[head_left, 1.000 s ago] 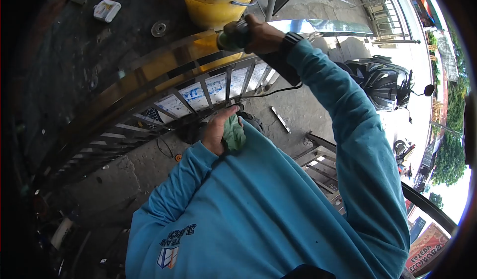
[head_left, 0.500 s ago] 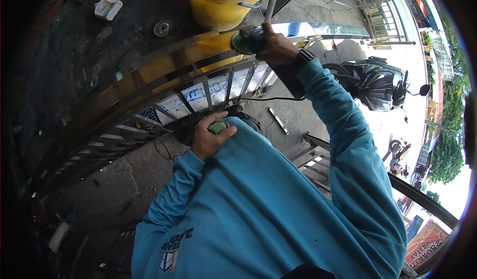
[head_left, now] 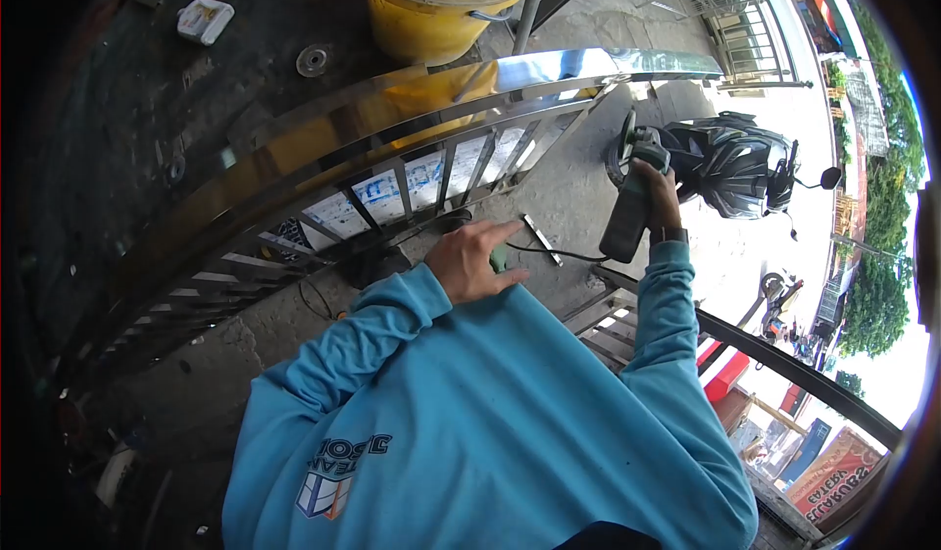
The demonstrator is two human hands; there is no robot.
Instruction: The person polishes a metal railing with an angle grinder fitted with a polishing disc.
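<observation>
One grinder (head_left: 628, 221) has moved away from one railing (head_left: 431, 94), clamped in my right hand (head_left: 660, 193); my left hand (head_left: 470, 261) spreads thumb and forefinger, grip on one green cloth (head_left: 498, 258) unclear from here.

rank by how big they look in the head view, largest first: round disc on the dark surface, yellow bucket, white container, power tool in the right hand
1. yellow bucket
2. power tool
3. white container
4. round disc

Apparent size only.
</observation>
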